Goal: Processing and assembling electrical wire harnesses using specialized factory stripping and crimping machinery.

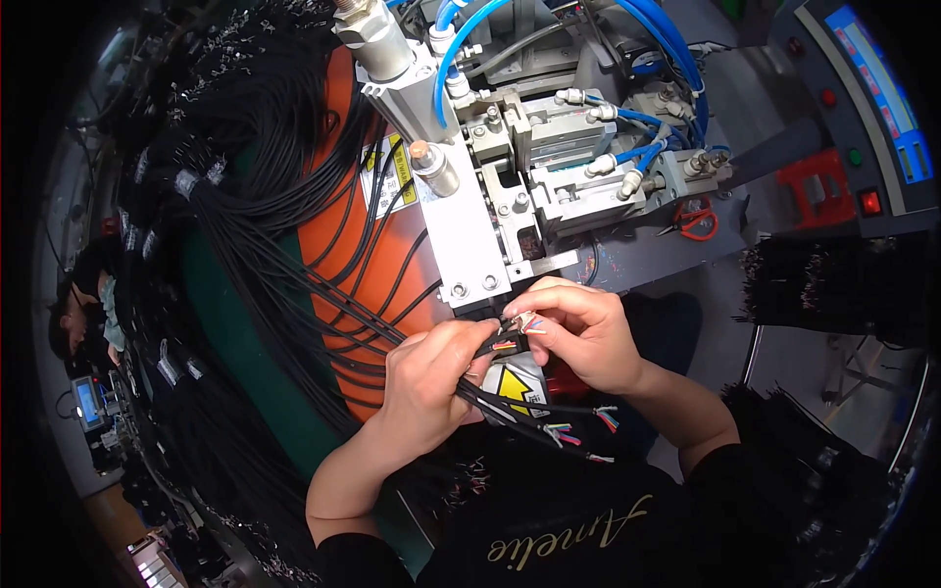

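Note:
My left hand (428,380) is closed around several black cables (490,399), whose stripped ends fan out below it with thin coloured wires (561,434). At the front edge of the machine (480,245), my right hand (593,338) pinches the frayed end of one cable (526,321), where pale and coloured wires show. Fingertips of both hands nearly meet there, just below the metal plate. Exactly how the right fingertips grip the wires is partly hidden.
Bundled black cables (265,211) lie across an orange surface (343,284) on the left. Blue air hoses (676,49) arch over the machine. Red-handled scissors (698,221) rest beside it. A control panel (872,108) stands at the far right, above more hanging cables (823,284).

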Tool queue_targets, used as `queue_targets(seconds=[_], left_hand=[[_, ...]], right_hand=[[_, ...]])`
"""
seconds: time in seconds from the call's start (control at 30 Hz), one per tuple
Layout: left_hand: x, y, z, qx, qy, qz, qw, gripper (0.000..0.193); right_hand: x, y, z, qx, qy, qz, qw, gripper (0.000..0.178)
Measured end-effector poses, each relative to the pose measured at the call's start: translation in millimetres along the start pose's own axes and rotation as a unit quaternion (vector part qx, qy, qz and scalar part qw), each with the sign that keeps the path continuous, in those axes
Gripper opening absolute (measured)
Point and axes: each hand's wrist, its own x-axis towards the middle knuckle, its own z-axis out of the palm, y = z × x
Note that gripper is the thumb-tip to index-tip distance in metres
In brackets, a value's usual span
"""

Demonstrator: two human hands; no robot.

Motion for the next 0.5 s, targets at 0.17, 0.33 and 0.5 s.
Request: queue_targets(seconds=[0.17, 0.33, 0.5], left_hand=[[4, 9, -1, 0.099, -0.011, 0.066, 0.993, 0.034], [8, 11, 7, 0.129, 0.006, 0.101, 0.986, 0.032], [8, 7, 11, 0.017, 0.016, 0.01, 1.0, 0.027]], right_hand=[[8, 1, -24, 0.27, -0.105, 0.229, 0.929, 0.016], [4, -10, -11, 0.143, -0.078, 0.197, 0.967, 0.018], [-7, 5, 18, -0.27, 0.036, -0.182, 0.945, 0.023]])
